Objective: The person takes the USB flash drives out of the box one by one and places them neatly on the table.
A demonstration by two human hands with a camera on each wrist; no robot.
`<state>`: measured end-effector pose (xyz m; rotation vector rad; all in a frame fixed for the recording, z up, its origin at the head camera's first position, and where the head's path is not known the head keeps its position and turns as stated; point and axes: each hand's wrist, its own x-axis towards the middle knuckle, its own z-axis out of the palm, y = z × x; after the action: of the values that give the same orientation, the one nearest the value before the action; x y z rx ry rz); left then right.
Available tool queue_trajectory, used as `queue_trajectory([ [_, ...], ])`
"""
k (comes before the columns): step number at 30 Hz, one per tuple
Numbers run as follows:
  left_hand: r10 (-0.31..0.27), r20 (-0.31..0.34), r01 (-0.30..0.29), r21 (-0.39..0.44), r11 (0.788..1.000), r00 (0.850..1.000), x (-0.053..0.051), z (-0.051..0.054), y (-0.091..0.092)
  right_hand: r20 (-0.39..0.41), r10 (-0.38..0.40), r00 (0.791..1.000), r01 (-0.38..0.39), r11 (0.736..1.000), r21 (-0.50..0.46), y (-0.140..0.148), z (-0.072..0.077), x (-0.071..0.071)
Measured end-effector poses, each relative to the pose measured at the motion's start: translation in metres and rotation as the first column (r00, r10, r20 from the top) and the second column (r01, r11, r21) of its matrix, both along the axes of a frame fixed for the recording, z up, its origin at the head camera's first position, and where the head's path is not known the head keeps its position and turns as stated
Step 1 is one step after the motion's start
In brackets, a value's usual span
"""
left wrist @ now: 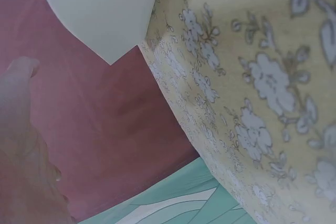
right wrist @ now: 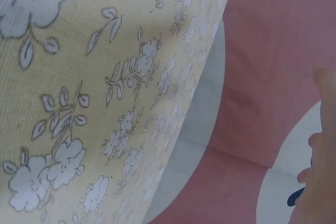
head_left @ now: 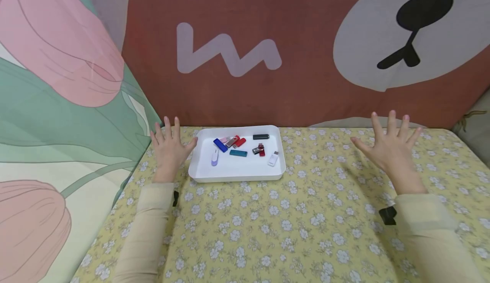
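Note:
In the head view the left hand (head_left: 170,151) is raised with fingers spread, just left of a white tray (head_left: 237,173), holding nothing. The right hand (head_left: 392,153) is held up over the right part of the table, fingers spread and empty. Several USB sticks lie in the tray: a blue one (head_left: 220,145), a teal one (head_left: 238,153), a black one (head_left: 261,137), a white one (head_left: 273,158), a white-and-purple one (head_left: 215,158) and some red ones. The left wrist view shows part of the left hand (left wrist: 26,156); the right wrist view shows part of the right hand (right wrist: 320,156).
A yellow flowered cloth (head_left: 268,232) covers the table. Behind it hangs a reddish-brown printed cloth (head_left: 298,91), and a green and pink printed one (head_left: 88,130) is on the left. Near each cuff, a small black object (head_left: 388,215) shows.

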<state>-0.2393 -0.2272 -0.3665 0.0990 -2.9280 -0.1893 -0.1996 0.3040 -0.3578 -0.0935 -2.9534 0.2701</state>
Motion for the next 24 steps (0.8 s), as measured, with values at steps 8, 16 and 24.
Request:
queue_trajectory([
  [8,0.004,0.005,-0.004,0.004,1.0,1.0,0.001,-0.001,-0.001,0.011,0.017,1.0,-0.016,1.0,-0.024,-0.001,-0.001,-0.002],
  [16,0.005,0.0,-0.005,0.004,1.0,1.0,0.001,-0.004,-0.001,0.044,0.017,0.999,-0.017,1.0,-0.02,-0.003,-0.002,-0.007],
  [24,-0.023,-0.007,0.023,0.014,1.0,1.0,0.001,-0.006,0.003,0.065,0.043,0.997,-0.039,0.998,-0.057,-0.011,-0.006,-0.011],
])
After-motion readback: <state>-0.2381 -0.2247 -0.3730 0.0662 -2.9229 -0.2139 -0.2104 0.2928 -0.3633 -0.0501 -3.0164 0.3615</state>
